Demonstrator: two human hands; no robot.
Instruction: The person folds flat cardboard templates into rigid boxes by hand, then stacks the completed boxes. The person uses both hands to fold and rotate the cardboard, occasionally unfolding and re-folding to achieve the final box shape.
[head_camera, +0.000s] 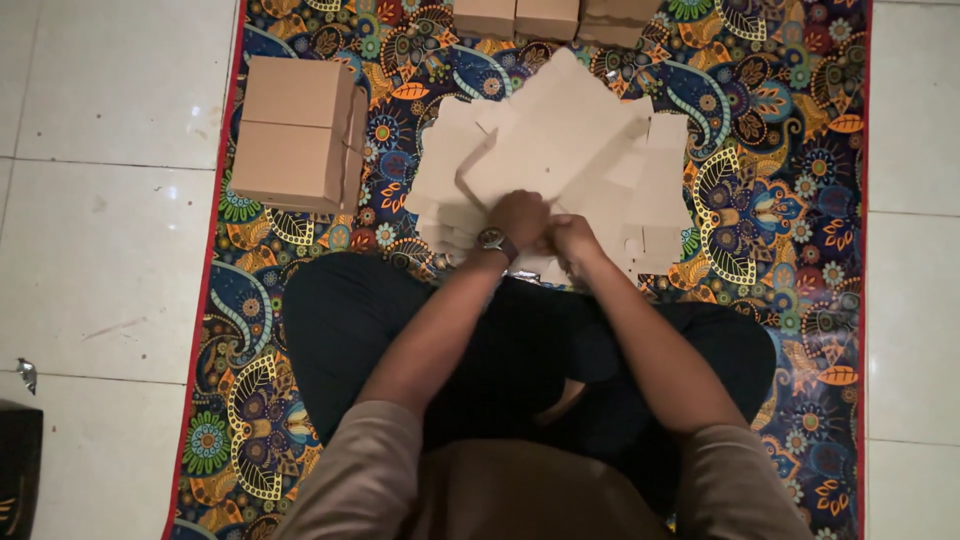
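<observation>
Seated cross-legged in dark trousers (400, 330) on a patterned mat (780, 200), paisley and flowers in blue, orange and green with a red edge, laid over pale floor tiles (100, 250). Both arms stretched forward, meeting over a flat cardboard blank (560, 140). Plain brown, unprinted, cut with tabs and notches along the edges, one corner pointing away toward the top of the view, slightly lifted over the heap beneath. Near edge of the blank at the hands, just in front of the knees, about the middle of the mat.

Left hand (520, 218), a wristwatch (493, 240) on the wrist, curled over the near edge of the blank, fingers folded down on the card. Right hand (574, 236) close beside, touching the left, closed on the same edge; how far the fingers wrap under, cannot tell, knuckles hiding them.

Under and around the blank, a loose pile of more flat blanks (655, 210), same brown, spread to both sides. To the left on the mat's edge, a stack of assembled cardboard boxes (295, 130), closed, square-cornered. At the far end, a row of further boxes (545, 18), cut off by the top of the view. At the lower left on the tiles, a dark object (18, 480), partly out of view
</observation>
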